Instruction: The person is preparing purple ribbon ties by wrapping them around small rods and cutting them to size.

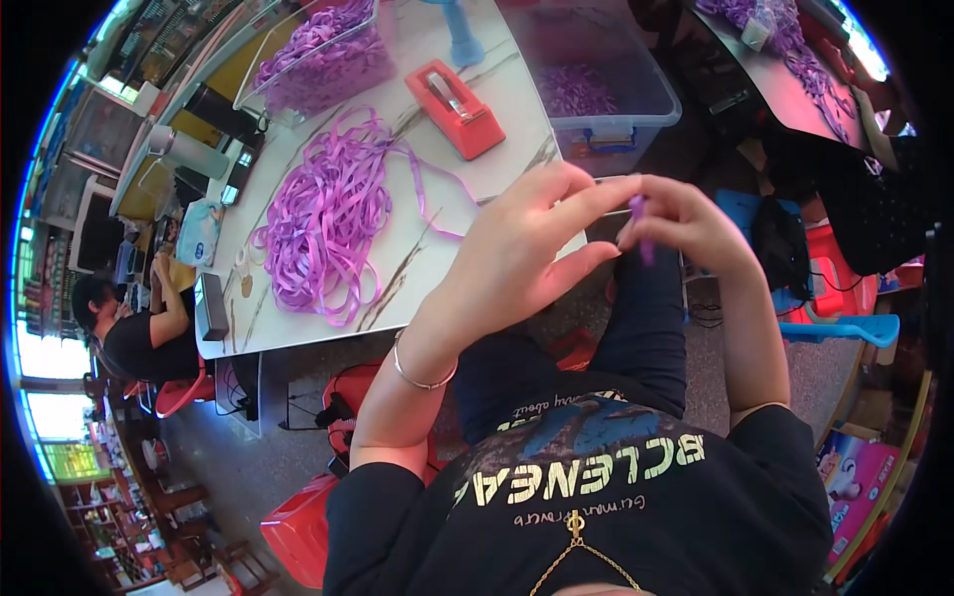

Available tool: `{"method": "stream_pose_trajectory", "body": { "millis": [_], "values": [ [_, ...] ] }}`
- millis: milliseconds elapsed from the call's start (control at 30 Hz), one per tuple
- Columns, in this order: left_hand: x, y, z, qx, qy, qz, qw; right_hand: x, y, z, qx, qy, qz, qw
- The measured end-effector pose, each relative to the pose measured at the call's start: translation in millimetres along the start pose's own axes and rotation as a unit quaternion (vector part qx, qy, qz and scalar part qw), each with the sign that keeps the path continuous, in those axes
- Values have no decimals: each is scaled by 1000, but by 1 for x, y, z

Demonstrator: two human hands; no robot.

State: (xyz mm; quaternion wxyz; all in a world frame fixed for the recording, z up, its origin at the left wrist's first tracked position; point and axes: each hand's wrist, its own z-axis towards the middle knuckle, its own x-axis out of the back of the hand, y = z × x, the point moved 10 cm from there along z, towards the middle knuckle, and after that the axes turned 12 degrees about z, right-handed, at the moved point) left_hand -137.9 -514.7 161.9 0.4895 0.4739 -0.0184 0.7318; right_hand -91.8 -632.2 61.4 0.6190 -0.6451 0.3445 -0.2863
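My right hand (691,223) pinches a short purple ribbon (644,238) between thumb and fingers, over my lap at the table's edge. Close against it is my left hand (542,243), its index finger reaching to the right fingertips. The left thumb stands apart from that finger, with nothing visible between them. A loose heap of purple ribbon (328,223) lies on the white marble-patterned table (397,288). From the heap one strand (422,204) runs across the tabletop and disappears behind my left hand.
A red tape dispenser (455,109) stands beyond the heap. Clear bins of purple ribbon, one on the table (323,74) and one beyond its edge (616,119), are at the back. A person (149,318) sits at the far left. A blue stool (840,330) is at right.
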Motion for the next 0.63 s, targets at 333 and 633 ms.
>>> {"method": "stream_pose_trajectory", "body": {
  "millis": [333,633],
  "values": [
    [-19,-35,-30,54,-56,-101,992,-75,-7,8,-35,-138,55,988],
    [103,-110,-93,203,178,149,951,-29,-65,83,179,36,-234,955]
  ]
}}
